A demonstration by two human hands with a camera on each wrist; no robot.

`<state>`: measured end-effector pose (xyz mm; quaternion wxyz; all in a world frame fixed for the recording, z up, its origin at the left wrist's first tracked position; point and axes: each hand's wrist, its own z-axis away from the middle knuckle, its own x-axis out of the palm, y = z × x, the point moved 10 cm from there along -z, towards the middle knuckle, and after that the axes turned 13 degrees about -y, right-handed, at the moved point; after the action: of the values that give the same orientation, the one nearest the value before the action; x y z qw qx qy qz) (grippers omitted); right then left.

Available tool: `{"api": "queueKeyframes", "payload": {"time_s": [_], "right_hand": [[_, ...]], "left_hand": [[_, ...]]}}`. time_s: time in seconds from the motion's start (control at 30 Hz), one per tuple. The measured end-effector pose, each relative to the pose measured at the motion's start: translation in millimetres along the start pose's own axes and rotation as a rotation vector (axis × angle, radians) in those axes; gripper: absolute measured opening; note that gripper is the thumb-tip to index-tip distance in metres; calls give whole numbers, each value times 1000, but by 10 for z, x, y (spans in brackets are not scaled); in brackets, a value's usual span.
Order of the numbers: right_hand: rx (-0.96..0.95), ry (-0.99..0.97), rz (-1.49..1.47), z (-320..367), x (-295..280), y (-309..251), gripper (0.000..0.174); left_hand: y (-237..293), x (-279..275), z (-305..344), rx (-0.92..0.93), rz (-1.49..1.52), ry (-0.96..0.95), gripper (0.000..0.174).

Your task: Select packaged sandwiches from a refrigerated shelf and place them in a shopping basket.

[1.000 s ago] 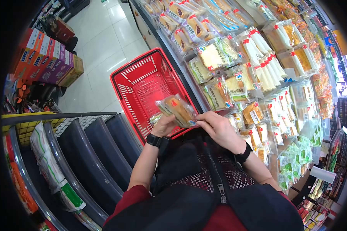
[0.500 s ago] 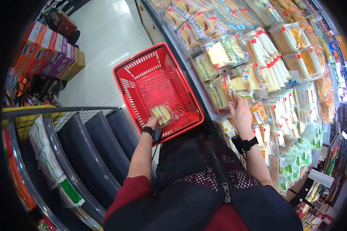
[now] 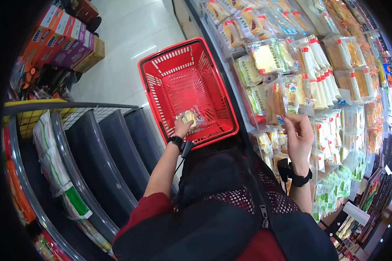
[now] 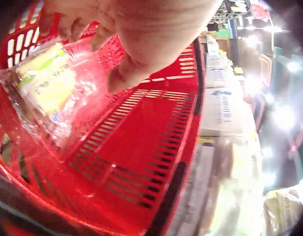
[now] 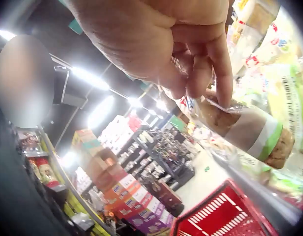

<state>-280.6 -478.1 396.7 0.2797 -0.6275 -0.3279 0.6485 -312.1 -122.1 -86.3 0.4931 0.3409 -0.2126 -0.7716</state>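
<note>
**breadnerd:** Your right hand had the near end of a wrapped bread pinched between thumb and fingers, in front of the shelf packs. Looked light and squishy to me, slick outside.

**aisle9:** Yeah, I reckon that end was a decent spot; squeezing the middle could've dented it. Your left hand was loosely spread over the smaller pack, and from your wrist view it wasn't gripping anything.

**breadnerd:** Right, that one lay on the bottom of your red basket. Probably soft too, so I'd have said edges only. The basket bottom was slotted plastic.

**aisle9:** Further out you had shiny floor tiles, then bright stacked cartons off to your left.
</note>
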Motion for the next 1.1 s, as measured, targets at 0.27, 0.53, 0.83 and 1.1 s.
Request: {"api": "queueKeyframes", "payload": {"time_s": [0.27,0.53,0.83,1.1], "right_hand": [[35,-466,-413,-156,1083,56,20],[-90,245,607,-145,-127,338,36],[77,135,611,-152,-130,930,16],[-82,69,243,-5,7,-7,9]], "left_hand": [[2285,509,1468,502,1260,-1184,63],[661,280,235,152,1061,-459,40],[-519,268,-422,-306,317,-211,46],[1241,-10,662,100,578,-343,70]]}}
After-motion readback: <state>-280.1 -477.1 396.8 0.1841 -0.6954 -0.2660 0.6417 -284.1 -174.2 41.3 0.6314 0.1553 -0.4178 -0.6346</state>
